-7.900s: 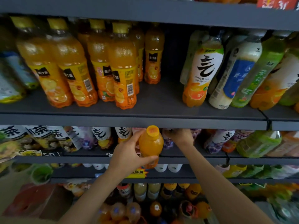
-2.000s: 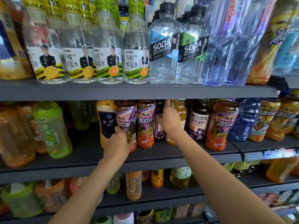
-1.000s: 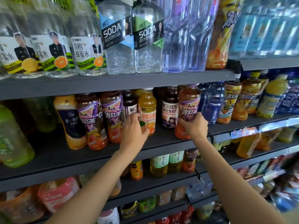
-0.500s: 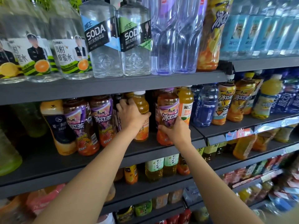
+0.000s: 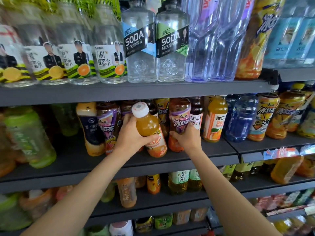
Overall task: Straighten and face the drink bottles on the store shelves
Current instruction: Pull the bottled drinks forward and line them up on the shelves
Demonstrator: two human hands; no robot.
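1. An orange juice bottle (image 5: 150,132) with a white cap sits at the middle of the middle shelf (image 5: 170,160), tilted so its cap leans out toward the camera and to the left; its base looks to rest on the shelf near the front edge.
2. The left hand (image 5: 131,137) grasps this orange juice bottle around its body, fingers curled over the label and thumb behind the neck.
3. Just right of the orange juice bottle stands an iced tea bottle (image 5: 179,120) with a purple label, upright; the two bottles are close, possibly touching low down.
4. The right hand (image 5: 186,138) grasps the iced tea bottle at its lower half, fingers wrapped around its front.
5. Right of the iced tea bottle stand a dark juice bottle (image 5: 196,114), set further back, and a second orange juice bottle (image 5: 214,121), then a blue bottle (image 5: 240,120).
6. Left of the orange juice bottle are another purple-labelled tea bottle (image 5: 107,123) and a dark-labelled bottle (image 5: 90,126), both upright.
7. On the shelf above the orange juice bottle stand two clear SODA bottles (image 5: 139,41), labels facing forward.
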